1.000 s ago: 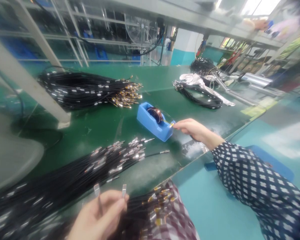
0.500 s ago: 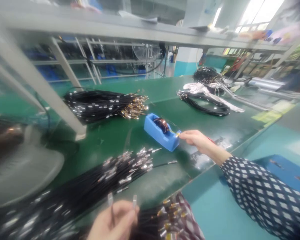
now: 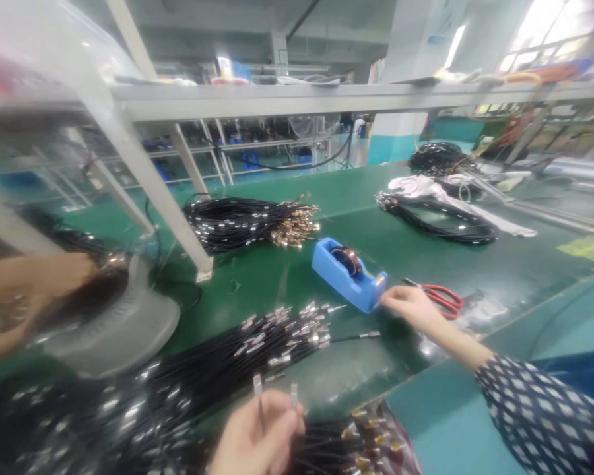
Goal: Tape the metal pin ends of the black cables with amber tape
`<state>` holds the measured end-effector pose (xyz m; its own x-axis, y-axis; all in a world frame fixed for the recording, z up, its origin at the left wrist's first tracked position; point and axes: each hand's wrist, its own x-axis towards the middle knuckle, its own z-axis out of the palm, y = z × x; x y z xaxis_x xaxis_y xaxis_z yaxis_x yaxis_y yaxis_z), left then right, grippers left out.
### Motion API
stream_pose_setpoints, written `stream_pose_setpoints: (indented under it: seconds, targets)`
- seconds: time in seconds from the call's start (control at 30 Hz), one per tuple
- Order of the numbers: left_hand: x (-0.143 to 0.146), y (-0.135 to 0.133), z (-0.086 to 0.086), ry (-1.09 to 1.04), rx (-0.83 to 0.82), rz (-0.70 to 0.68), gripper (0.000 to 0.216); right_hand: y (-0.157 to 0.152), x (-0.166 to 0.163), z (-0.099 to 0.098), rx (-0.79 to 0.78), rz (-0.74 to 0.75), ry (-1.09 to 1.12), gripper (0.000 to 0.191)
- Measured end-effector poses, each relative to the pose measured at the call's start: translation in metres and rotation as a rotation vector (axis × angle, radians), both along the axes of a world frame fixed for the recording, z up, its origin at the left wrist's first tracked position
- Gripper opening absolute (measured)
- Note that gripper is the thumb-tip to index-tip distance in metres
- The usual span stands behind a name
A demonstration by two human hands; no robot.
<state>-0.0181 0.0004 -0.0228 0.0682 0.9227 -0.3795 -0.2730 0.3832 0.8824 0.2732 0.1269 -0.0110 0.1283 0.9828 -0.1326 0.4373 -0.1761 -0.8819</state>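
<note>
My left hand [image 3: 257, 435] is low in the view, fingers closed round two black cables whose silver tips [image 3: 274, 390] stick up above my fingers. My right hand [image 3: 410, 305], in a dotted sleeve, reaches to the cutter end of a blue tape dispenser [image 3: 347, 274] that holds a brown tape roll; the fingertips are pinched at the blade, but motion blur hides whether tape is between them. A big bundle of black cables with silver ends [image 3: 257, 336] lies on the green table [image 3: 426, 254] between my hands.
Red-handled scissors [image 3: 438, 297] lie just right of my right hand. A coil of cables with gold ends [image 3: 252, 221] sits behind the dispenser, more coils [image 3: 440, 221] at the back right. A grey fan base [image 3: 113, 323] and slanted frame post [image 3: 148, 178] stand left. Another person's arm [image 3: 24, 290] shows at the left edge.
The camera has tilted up and swung left, so everything sits lower and further right. Both hands keep their places: the left on the two cables, the right at the dispenser's blade.
</note>
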Motion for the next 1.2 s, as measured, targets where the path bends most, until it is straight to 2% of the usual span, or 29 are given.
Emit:
stream_pose_setpoints:
  seconds: [0.1,0.13,0.17,0.23,0.33,0.43,0.6,0.77,0.9,0.97,1.1,1.2]
  targets:
    - [0.002,-0.003,0.008,0.041,0.018,0.000,0.038,-0.029,-0.030,0.000,-0.138,0.164,0.080,0.027]
    - [0.002,-0.003,0.011,0.057,0.015,0.001,0.035,-0.039,-0.042,0.002,-0.193,0.243,0.136,0.030]
    - [0.002,-0.004,0.015,0.073,0.003,0.002,0.032,-0.047,-0.054,0.005,-0.286,0.395,0.250,0.029]
    - [0.002,-0.003,0.020,0.089,-0.029,-0.007,0.030,-0.059,-0.074,0.013,-0.356,0.544,0.397,0.029]
    - [0.001,-0.002,0.025,0.105,-0.070,-0.005,0.032,-0.064,-0.094,0.024,-0.370,0.645,0.440,0.025]
    - [0.000,-0.002,0.024,0.131,-0.070,0.005,0.032,-0.064,-0.102,0.031,-0.382,0.700,0.347,0.025]
    - [-0.001,-0.003,0.021,0.210,-0.010,-0.013,0.023,-0.065,-0.107,0.039,-0.402,0.718,0.201,0.023]
    - [0.000,-0.002,0.019,0.306,0.029,-0.029,0.020,-0.067,-0.109,0.035,-0.379,0.716,0.207,0.025]
    - [0.003,0.000,0.020,0.255,0.016,0.010,0.022,-0.067,-0.111,0.019,-0.410,0.593,0.402,0.028]
    - [0.004,0.000,0.022,0.205,-0.017,0.047,0.023,-0.068,-0.112,0.012,-0.368,0.510,0.479,0.031]
    - [0.006,0.001,0.025,0.146,-0.047,0.097,0.024,-0.079,-0.115,0.009,-0.253,0.500,0.429,0.038]
    - [0.006,0.001,0.025,0.124,-0.050,0.121,0.023,-0.090,-0.119,0.010,-0.230,0.506,0.381,0.039]
